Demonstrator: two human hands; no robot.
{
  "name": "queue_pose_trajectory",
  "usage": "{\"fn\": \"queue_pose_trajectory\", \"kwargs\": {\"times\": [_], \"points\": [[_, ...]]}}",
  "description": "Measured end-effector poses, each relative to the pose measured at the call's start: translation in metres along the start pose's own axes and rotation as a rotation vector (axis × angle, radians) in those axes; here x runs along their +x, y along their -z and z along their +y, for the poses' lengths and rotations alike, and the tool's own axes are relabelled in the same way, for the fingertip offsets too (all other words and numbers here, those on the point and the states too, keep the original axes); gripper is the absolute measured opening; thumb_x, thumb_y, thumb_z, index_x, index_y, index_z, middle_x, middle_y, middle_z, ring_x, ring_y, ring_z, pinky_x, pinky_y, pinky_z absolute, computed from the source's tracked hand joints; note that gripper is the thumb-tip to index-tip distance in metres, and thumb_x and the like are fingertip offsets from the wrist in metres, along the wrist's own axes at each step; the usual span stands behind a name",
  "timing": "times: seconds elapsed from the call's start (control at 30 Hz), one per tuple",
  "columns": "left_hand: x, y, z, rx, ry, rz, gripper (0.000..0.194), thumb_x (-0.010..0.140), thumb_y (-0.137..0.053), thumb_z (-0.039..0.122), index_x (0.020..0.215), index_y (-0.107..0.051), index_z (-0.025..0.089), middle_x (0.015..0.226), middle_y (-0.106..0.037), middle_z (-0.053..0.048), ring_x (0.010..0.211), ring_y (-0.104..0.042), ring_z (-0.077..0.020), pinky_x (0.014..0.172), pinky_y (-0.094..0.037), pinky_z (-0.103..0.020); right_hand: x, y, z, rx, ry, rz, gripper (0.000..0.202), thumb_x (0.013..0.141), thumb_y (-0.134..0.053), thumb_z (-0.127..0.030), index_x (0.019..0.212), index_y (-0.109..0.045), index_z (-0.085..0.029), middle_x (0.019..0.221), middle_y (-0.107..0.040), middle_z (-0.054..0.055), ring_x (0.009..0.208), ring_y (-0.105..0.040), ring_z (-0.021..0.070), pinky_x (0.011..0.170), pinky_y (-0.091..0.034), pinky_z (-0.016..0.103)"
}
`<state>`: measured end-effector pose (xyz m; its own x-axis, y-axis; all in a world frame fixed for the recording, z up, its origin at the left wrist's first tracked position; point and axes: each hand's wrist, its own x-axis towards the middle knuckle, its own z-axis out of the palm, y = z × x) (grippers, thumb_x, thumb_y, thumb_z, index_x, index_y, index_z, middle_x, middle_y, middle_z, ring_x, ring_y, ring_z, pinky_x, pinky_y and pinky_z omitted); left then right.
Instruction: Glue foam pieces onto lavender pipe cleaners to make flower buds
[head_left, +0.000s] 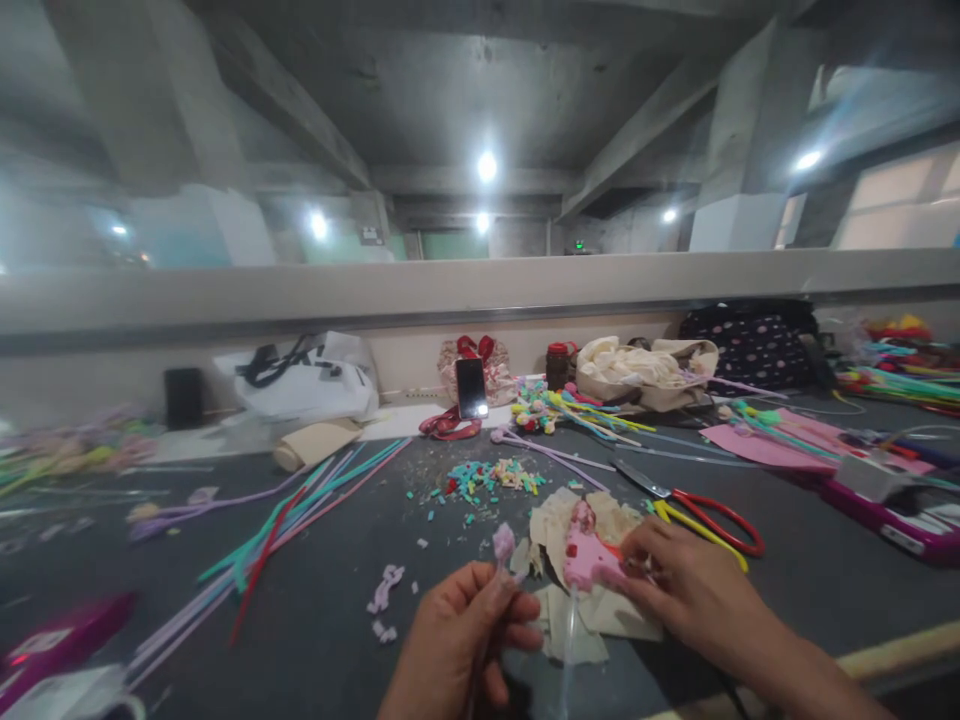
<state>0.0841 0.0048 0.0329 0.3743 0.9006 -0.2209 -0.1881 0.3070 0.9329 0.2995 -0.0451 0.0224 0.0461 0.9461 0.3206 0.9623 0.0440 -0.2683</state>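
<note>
I am pinching a thin stem with a fuzzy lilac tip [503,541] in my left hand [459,640]. My right hand [686,590] is gripping a pink fuzzy figure [585,560], resting on paper scraps [592,610] on the dark table [315,620], near red-handled scissors [705,515].

This is a craft workshop set up in a bare concrete hall: raw beams and ceiling lamps [487,165] overhead, and a long dark worktop [810,560] strewn with coloured pipe cleaners [300,510], snipped bits [491,477], red-handled scissors [705,510], bags [307,378] and a propped phone [471,387].
</note>
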Motion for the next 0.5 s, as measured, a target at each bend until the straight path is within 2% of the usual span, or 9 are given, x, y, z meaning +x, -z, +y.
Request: {"fn": "queue_pose_trajectory", "kwargs": {"times": [0.13, 0.17, 0.27, 0.33, 0.5], "points": [[0.028, -0.02, 0.004, 0.12, -0.058, -0.034, 0.02, 0.067, -0.058, 0.032, 0.068, -0.052, 0.013, 0.067, -0.065, -0.006, 0.06, -0.063, -0.0145, 0.029, -0.03, -0.01, 0.002, -0.006, -0.002, -0.148, 0.001, -0.035, 0.011, 0.067, -0.053, -0.026, 0.076, -0.057, -0.02, 0.077, -0.061, 0.006, 0.067, -0.056, 0.0224, 0.056, -0.037, 0.029], [0.037, -0.025, 0.003, 0.168, -0.015, -0.039, 0.019, 0.065, -0.058, 0.031, 0.067, -0.051, 0.013, 0.064, -0.065, -0.006, 0.057, -0.063, -0.0151, 0.029, -0.031, -0.011, 0.003, -0.008, -0.003, -0.14, -0.011, -0.039, 0.015, 0.067, -0.052, -0.025, 0.081, -0.058, -0.019, 0.078, -0.062, 0.007, 0.069, -0.057, 0.0237, 0.057, -0.038, 0.03], [0.062, -0.034, -0.005, 0.199, -0.019, -0.037, 0.018, 0.065, -0.057, 0.03, 0.067, -0.049, 0.014, 0.061, -0.065, -0.006, 0.053, -0.062, -0.0151, 0.029, -0.03, -0.012, 0.004, -0.013, 0.0, -0.037, -0.011, -0.054, 0.028, 0.069, -0.05, -0.021, 0.095, -0.057, -0.02, 0.086, -0.066, 0.008, 0.077, -0.06, 0.0256, 0.063, -0.041, 0.032], [0.073, -0.036, -0.013, 0.213, -0.011, -0.022, 0.015, 0.065, -0.055, 0.028, 0.065, -0.048, 0.014, 0.059, -0.064, -0.005, 0.049, -0.06, -0.0145, 0.029, -0.03, -0.013, 0.004, -0.016, 0.005, 0.05, 0.02, -0.06, 0.029, 0.07, -0.049, -0.02, 0.098, -0.058, -0.022, 0.091, -0.066, 0.008, 0.082, -0.06, 0.0246, 0.068, -0.043, 0.032], [0.081, -0.033, -0.027, 0.23, 0.028, 0.021, 0.012, 0.072, -0.047, 0.023, 0.063, -0.045, 0.015, 0.051, -0.059, -0.001, 0.04, -0.054, -0.0111, 0.028, -0.023, -0.013, 0.003, -0.013, 0.022, 0.291, -0.018, -0.012, 0.028, 0.075, -0.048, -0.033, 0.099, -0.06, -0.026, 0.099, -0.065, 0.006, 0.091, -0.059, 0.0246, 0.076, -0.045, 0.03]]}}
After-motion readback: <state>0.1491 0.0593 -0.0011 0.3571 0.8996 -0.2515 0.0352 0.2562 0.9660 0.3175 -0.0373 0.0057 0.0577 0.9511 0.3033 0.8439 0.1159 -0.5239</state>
